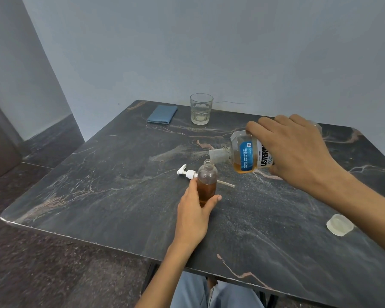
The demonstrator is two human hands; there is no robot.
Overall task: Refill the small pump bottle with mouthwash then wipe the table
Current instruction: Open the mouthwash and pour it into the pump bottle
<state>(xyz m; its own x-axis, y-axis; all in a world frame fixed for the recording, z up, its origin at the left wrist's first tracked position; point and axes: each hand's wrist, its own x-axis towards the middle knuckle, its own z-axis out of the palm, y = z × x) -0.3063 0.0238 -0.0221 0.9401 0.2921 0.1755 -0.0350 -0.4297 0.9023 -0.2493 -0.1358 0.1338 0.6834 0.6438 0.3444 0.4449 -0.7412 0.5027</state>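
A small clear pump bottle (207, 180) stands upright on the dark marble table (98, 185), its neck uncovered and amber liquid filling its lower half. My left hand (195, 210) grips its lower body. My right hand (293, 150) holds the mouthwash bottle (242, 154) tipped on its side, uncapped mouth just above and to the right of the small bottle's neck. Amber mouthwash lies along the big bottle's lower side. The white pump head (188, 173) with its tube lies flat on the table behind the small bottle.
A folded blue cloth (162, 114) lies at the far edge, with a drinking glass (201, 109) holding a little clear liquid to its right. A translucent cap (339, 225) rests near the table's right front. The wall stands close behind the table.
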